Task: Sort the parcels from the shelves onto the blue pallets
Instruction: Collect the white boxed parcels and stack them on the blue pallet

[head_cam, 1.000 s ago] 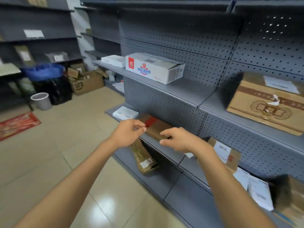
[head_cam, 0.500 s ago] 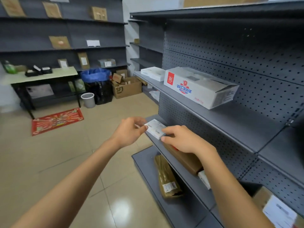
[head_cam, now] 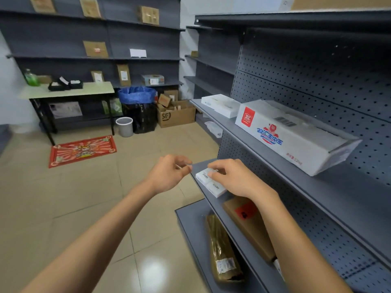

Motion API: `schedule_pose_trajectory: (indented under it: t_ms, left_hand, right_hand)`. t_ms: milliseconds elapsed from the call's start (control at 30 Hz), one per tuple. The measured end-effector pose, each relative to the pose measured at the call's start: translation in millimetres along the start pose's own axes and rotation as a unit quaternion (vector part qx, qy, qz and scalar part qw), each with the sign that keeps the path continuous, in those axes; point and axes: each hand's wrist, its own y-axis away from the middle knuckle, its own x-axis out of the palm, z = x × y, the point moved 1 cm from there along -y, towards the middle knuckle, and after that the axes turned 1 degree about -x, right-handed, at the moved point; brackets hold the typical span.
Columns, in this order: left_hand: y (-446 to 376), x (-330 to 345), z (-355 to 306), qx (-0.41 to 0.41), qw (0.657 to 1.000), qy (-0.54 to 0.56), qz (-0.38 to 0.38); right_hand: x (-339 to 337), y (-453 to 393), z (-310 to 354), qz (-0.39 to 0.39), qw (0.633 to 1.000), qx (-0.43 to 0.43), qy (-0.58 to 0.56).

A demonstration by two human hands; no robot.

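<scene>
- Now: pick-up step in hand. Small white parcel lies at the front end of the lower shelf, at its outer corner.
- Right hand rests on top of the parcel, fingers curled down over its far edge. I read this as a grip forming, though the parcel is not yet lifted off the shelf.
- Left hand is just beside the parcel's near corner, thumb and forefinger drawn together. Whether they pinch the corner or only meet in air I cannot tell.
- Next move, my judgement: close both hands on the parcel, lift clear of the shelf lip, then turn to find a pallet. No blue pallet shows in this view.
- Other parcels waiting: brown box with a red sticker on the same shelf, touching or just behind the white one; wrapped brown packet with a barcode label on the bottom shelf.
- Shelf above: long white carton with a red square logo and blue-red Chinese lettering, too blurred to transcribe; flat white box beyond it.
- Readable writing: "SF" on the open floor carton. Small print on the white parcel is illegible.
</scene>
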Motion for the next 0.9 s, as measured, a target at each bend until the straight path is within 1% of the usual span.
schedule_pose_trajectory:
  t_ms: [267,467,667,767,900]
  left_hand:
    - [-81.2,-70.6,76.1,0.004,1.0,-0.004,-0.004]
    - [-140.2,-108.5,117.4,0.01,1.0,0.011,0.015]
    - [-193.7,-108.4,133.9,0.016,0.999,0.04,0.02]
    - [-221.7,-99.8,139.6,0.023,0.999,0.037,0.025]
    - [-265.9,-84.4,131.3,0.042,0.998,0.032,0.042]
  right_hand:
    - [32.6,-112.7,52.7,-0.007,1.0,-0.009,-0.004]
    - [45.3,-183.0,72.4,-0.045,0.999,0.007,-0.029]
    - [41.3,-226.9,63.4,-0.062,0.997,0.023,-0.037]
    - [35.0,-250.6,51.1,-0.071,0.996,0.028,-0.037]
    - [21.3,-276.9,27.7,-0.088,0.994,0.029,-0.051]
